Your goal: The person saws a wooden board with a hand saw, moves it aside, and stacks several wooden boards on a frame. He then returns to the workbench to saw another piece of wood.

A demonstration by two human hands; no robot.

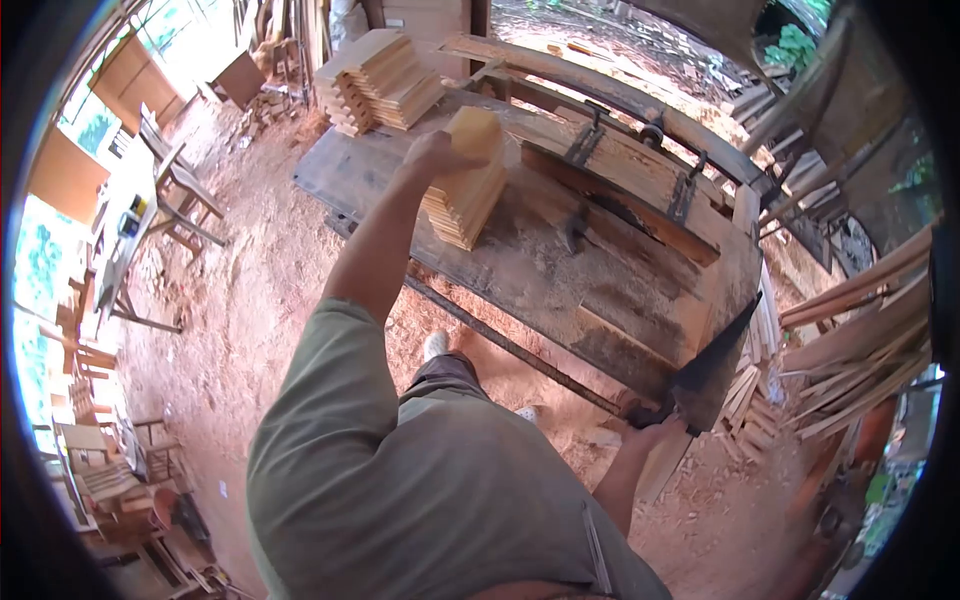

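Note:
My left hand reaches out to a stack of short wooden pieces on the near side of the machine table. Its fingers close over the pale top piece. At the table's right corner is my right hand, low down, closed by a black part. A dark, flat, triangular plate rises beside that hand; I cannot make out exactly what the fingers grip. A second, larger stack of notched wooden pieces sits at the table's far left corner.
A wooden fence crosses the sawdust-covered tabletop, near a small dark upright piece. Long wood strips are piled at the right. A bench and chairs stand at the left. Shavings cover the floor.

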